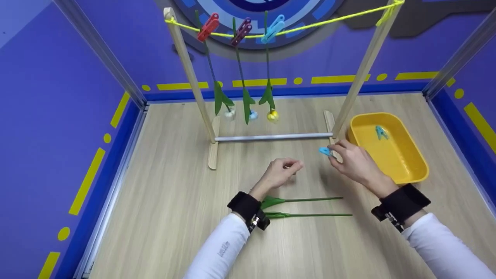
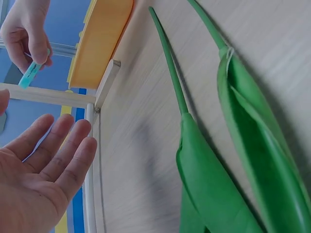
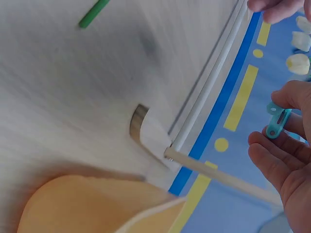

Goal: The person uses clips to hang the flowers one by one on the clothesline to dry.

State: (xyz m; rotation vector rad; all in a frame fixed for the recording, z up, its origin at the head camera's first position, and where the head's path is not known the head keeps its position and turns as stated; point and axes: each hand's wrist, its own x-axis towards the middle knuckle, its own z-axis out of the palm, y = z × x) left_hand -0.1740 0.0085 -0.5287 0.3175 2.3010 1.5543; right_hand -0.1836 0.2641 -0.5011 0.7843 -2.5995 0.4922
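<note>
In the head view my right hand pinches a light-blue clothespin between thumb and fingers, in front of the rack's right foot. The right wrist view shows this clothespin at the fingertips. My left hand hovers left of it above the table; its loosely bent fingers hold nothing. Below the left hand lie two artificial flowers with green stems and leaves, their blossoms hidden behind the left wrist in the head view.
A wooden rack carries a yellow string. Red, dark purple and light-blue clothespins on it hold three flowers hanging blossom down. A yellow bin at right contains a teal clothespin.
</note>
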